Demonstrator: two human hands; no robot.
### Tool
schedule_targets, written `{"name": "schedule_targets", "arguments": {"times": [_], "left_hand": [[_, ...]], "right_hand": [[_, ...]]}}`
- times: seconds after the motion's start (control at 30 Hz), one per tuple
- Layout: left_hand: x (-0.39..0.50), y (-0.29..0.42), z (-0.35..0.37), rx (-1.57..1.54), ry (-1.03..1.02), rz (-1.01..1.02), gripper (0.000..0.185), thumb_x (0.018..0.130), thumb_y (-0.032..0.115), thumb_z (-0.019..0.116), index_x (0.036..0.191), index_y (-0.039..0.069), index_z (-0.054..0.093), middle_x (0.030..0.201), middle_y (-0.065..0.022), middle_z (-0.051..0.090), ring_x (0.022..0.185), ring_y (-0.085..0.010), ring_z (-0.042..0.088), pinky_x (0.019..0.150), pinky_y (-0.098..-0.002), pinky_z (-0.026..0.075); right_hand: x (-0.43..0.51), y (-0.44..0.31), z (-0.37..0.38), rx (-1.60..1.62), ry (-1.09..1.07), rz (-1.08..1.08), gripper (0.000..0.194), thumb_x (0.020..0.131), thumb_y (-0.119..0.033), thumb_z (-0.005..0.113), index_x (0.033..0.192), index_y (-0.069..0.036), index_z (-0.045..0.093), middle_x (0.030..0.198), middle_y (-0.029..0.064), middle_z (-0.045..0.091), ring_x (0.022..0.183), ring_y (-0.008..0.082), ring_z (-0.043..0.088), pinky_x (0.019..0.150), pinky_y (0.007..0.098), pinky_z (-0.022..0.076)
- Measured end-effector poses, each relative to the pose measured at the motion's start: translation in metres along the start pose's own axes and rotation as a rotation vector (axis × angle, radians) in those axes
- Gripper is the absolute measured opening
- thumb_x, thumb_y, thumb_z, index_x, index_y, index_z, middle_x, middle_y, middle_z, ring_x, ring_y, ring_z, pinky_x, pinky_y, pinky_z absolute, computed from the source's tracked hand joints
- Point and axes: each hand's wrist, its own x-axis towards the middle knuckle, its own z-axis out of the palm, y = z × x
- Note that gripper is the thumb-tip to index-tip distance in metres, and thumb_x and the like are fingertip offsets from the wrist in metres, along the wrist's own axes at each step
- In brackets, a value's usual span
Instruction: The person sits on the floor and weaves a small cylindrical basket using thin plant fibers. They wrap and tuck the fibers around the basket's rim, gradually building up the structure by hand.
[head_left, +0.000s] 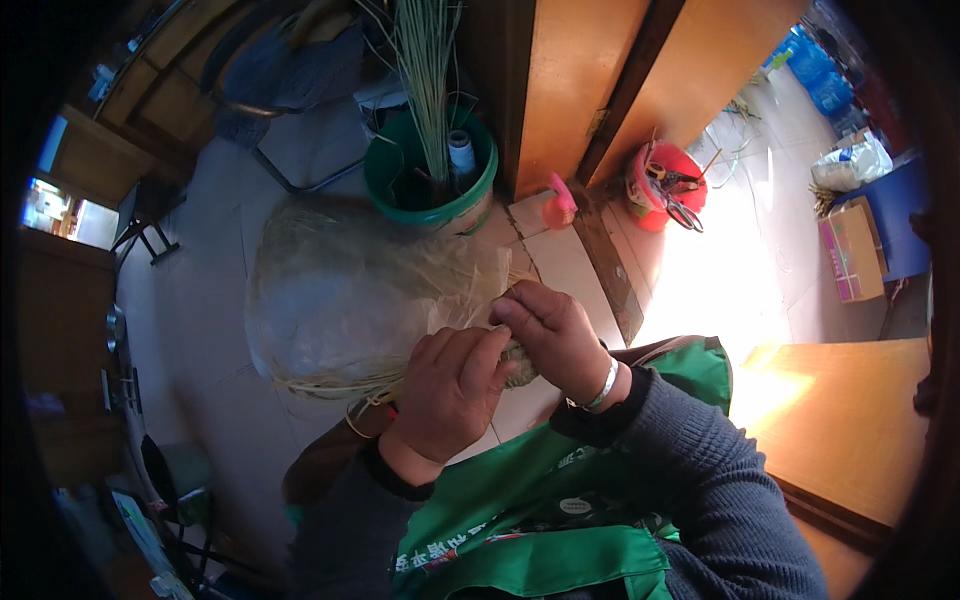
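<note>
My left hand (454, 390) is curled over a bundle of pale straw strands (337, 381), whose loose ends trail out to the left. Close beside it, my right hand (559, 341) has thumb and forefinger pinched together, apparently on a thin strand mostly hidden by the fingers. Part of a woven straw piece (523, 365) shows below the right hand, between both hands. Beyond them, a clear plastic bag (322, 315) with more straw lies on the tiled floor. The fingers hide most of the woven piece.
Ahead stands a green bucket (480, 184) holding tall straw stalks (429, 90) and a thread spool (461, 150). A pink spray bottle (559, 206) sits near the doorsill. Scissors (684, 215) hang out of a red bucket (649, 199). At right are a wooden surface (847, 427) and a cardboard box (851, 251).
</note>
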Motion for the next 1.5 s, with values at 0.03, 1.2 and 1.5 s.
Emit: {"name": "schedule_targets", "arguments": {"times": [0.03, 1.2, 1.5], "left_hand": [[-0.001, -0.003, 0.001, -0.042, -0.011, 0.006, 0.032, 0.088, 0.010, 0.066, 0.118, 0.003, 0.057, 0.101, -0.0151, 0.064, 0.089, -0.0362, 0.061, 0.080, -0.0463, 0.049], [0.009, -0.010, 0.004, -0.253, -0.075, -0.003, 0.015, 0.089, 0.011, 0.067, 0.102, 0.005, 0.063, 0.085, -0.0134, 0.065, 0.074, -0.0343, 0.064, 0.063, -0.0401, 0.051], [0.029, -0.023, -0.009, -0.599, -0.336, -0.180, 0.021, 0.090, 0.012, 0.066, 0.109, 0.006, 0.064, 0.088, -0.0120, 0.065, 0.079, -0.0323, 0.066, 0.066, -0.0390, 0.051]], "right_hand": [[0.000, 0.000, 0.001, 0.018, 0.016, -0.030, 0.019, 0.100, -0.017, 0.058, 0.090, -0.002, 0.064, 0.077, -0.0002, 0.059, 0.074, 0.0086, 0.053, 0.069, 0.0248, 0.0456], [-0.013, -0.001, 0.002, 0.124, 0.044, 0.053, 0.018, 0.099, -0.016, 0.058, 0.097, 0.001, 0.065, 0.081, 0.0021, 0.062, 0.078, 0.0101, 0.057, 0.071, 0.0260, 0.0474], [-0.016, -0.004, -0.003, 0.323, 0.081, 0.067, 0.018, 0.100, -0.016, 0.058, 0.096, 0.000, 0.066, 0.084, -0.0002, 0.062, 0.081, 0.0076, 0.056, 0.075, 0.0228, 0.0462]]}}
